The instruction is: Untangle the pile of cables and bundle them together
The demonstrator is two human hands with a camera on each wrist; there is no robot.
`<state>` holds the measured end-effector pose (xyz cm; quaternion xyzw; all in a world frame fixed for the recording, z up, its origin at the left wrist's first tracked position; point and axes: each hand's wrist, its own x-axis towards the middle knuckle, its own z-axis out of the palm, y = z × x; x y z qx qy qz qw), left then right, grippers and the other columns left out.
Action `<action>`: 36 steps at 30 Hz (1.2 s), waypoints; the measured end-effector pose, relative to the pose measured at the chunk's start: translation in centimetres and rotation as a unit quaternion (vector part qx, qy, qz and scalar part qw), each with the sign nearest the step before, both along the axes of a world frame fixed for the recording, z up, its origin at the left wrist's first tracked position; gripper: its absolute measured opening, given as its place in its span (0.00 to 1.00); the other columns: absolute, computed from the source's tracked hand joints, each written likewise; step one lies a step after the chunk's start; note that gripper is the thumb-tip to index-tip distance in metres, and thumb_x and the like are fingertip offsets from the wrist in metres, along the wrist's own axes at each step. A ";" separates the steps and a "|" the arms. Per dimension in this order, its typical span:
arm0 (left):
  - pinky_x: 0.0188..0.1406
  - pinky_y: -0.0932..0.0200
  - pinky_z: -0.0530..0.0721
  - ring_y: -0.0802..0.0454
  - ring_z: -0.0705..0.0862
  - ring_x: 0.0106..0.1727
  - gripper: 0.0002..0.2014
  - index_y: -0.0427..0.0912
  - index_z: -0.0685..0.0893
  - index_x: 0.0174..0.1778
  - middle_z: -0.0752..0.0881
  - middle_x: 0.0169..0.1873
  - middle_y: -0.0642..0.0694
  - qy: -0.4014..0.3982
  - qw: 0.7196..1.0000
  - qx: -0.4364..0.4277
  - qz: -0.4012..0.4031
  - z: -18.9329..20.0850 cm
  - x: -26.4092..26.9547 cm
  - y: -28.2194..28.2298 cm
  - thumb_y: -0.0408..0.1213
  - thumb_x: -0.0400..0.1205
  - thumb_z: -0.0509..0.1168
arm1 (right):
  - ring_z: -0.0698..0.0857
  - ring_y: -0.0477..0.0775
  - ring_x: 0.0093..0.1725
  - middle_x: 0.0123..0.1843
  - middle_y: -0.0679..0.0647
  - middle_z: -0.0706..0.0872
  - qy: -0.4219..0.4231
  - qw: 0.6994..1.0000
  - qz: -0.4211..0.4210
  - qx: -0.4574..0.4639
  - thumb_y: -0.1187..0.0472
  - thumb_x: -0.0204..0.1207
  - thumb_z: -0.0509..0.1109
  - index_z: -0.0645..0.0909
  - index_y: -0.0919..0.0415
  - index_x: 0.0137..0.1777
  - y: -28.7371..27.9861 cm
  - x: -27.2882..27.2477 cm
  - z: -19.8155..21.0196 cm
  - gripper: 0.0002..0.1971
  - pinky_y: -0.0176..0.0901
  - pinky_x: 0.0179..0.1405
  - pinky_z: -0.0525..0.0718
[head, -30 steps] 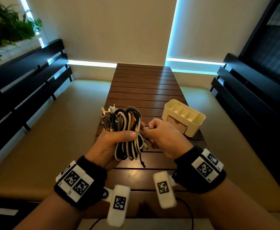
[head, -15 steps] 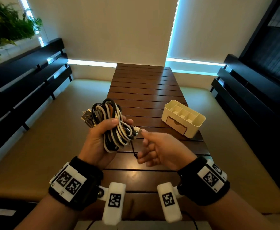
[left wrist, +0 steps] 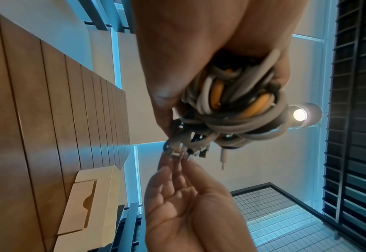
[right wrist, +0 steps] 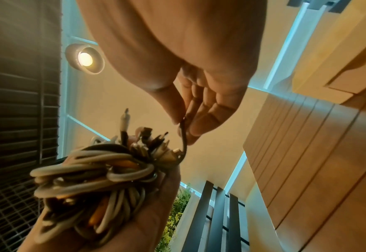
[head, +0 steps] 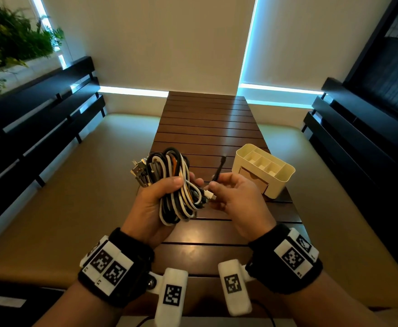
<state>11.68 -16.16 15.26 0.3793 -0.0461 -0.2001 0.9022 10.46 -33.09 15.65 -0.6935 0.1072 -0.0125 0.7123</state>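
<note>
A looped bundle of white, black and orange cables (head: pixel 169 171) with several plugs sticking out at its top left sits in my left hand (head: pixel 169 188), thumb across the front and fingers wrapped behind. One white plug (head: pixel 209 194) pokes out to the right. My right hand (head: pixel 214 184) is just right of the bundle and pinches a thin black tie (head: pixel 218 168) between thumb and forefinger, its free end pointing up. In the right wrist view the tie (right wrist: pixel 184 136) curves down into the bundle (right wrist: pixel 91 179). The left wrist view shows the bundle (left wrist: pixel 231 102) above my right palm (left wrist: pixel 188 204).
Both hands hover over a dark slatted wooden table (head: pixel 207 119). A cream desk organizer (head: pixel 277 185) with compartments and a small drawer stands on it just right of my right hand. Beige bench seats and black slatted backrests (head: pixel 40 128) flank the table.
My right hand let go of the bundle, dropped with the black tie dangling, and now holds the tie raised. My left hand swung the bundle left, then back toward the centre.
</note>
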 end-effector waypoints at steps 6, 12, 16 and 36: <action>0.48 0.48 0.90 0.41 0.89 0.55 0.21 0.31 0.85 0.58 0.89 0.51 0.35 -0.004 0.999 0.039 0.027 0.3 -0.1 -0.5 0.32 0.68 0.70 | 0.91 0.45 0.41 0.43 0.51 0.92 -0.059 0.994 0.002 -0.095 0.61 0.81 0.71 0.84 0.50 0.54 -0.4 -0.2 0.5 0.05 0.33 0.36 0.84; 0.46 0.47 0.90 0.40 0.90 0.55 0.22 0.32 0.85 0.60 0.90 0.52 0.35 -0.029 0.993 0.095 0.059 0.3 0.0 -0.7 0.31 0.69 0.70 | 0.89 0.41 0.38 0.40 0.48 0.91 -0.122 0.981 -0.012 -0.152 0.60 0.81 0.72 0.86 0.47 0.51 -0.1 -0.4 1.3 0.05 0.32 0.37 0.84; 0.45 0.44 0.89 0.37 0.89 0.53 0.18 0.35 0.88 0.58 0.89 0.54 0.31 -0.061 0.992 0.090 0.066 0.5 0.0 -0.9 0.29 0.71 0.70 | 0.88 0.35 0.43 0.43 0.41 0.90 -0.159 0.969 0.009 -0.188 0.60 0.81 0.71 0.88 0.49 0.53 0.3 -1.2 1.9 0.07 0.27 0.39 0.84; 0.48 0.46 0.90 0.40 0.89 0.53 0.21 0.35 0.88 0.59 0.88 0.52 0.34 -0.055 0.995 0.067 0.042 -0.4 0.2 -0.2 0.32 0.69 0.74 | 0.79 0.35 0.51 0.52 0.41 0.78 -0.190 0.886 0.187 -0.380 0.57 0.87 0.60 0.87 0.53 0.61 1.0 -0.9 2.7 0.14 0.24 0.43 0.76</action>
